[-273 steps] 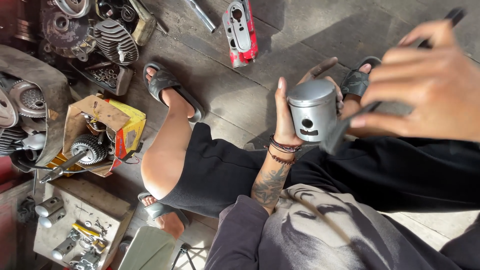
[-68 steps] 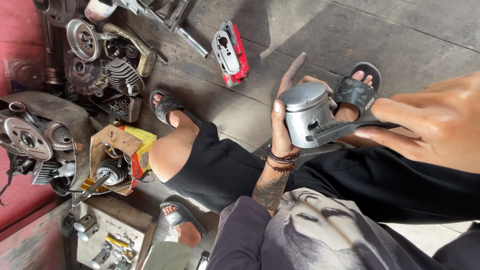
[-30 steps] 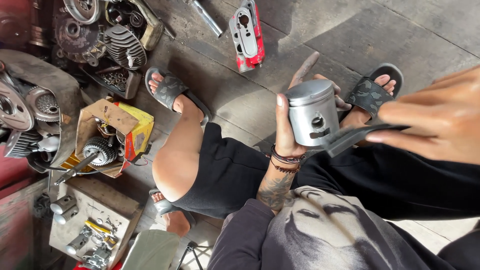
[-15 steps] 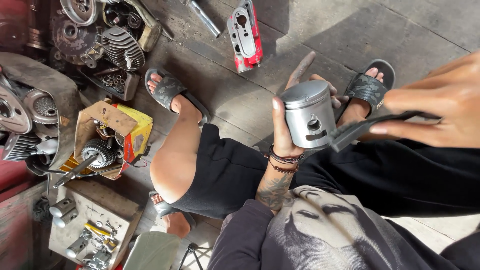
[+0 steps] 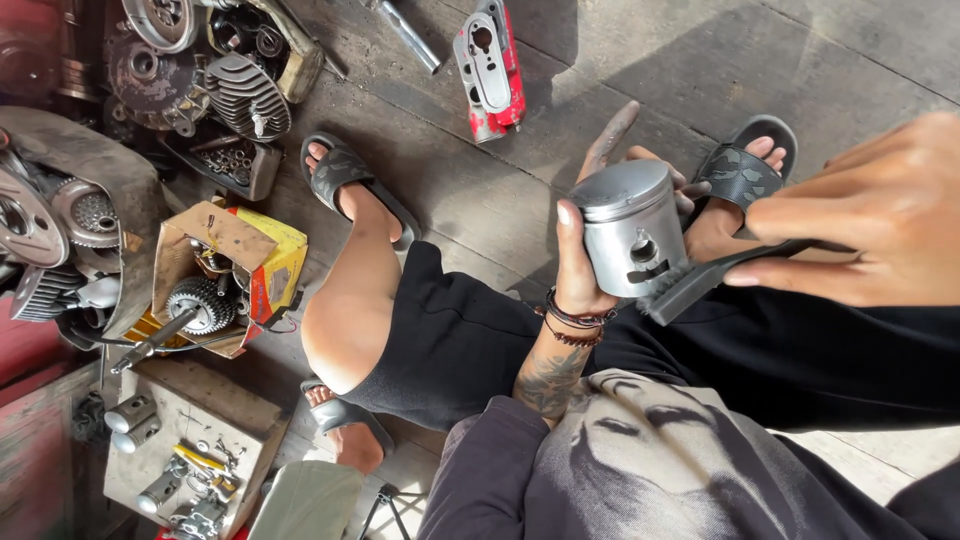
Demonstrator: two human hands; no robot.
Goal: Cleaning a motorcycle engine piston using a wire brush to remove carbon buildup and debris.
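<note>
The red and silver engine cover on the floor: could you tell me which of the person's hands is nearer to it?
Left. The left hand holds the piston just below the cover; the right hand is farther right.

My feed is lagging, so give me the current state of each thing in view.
piston: upright, crown up, held off the floor
left hand: wrapped around the piston
brush: bristles against the piston's side
right hand: pinching the brush handle
cardboard box: flaps open, gear inside
red engine cover: lying on the floor
</note>
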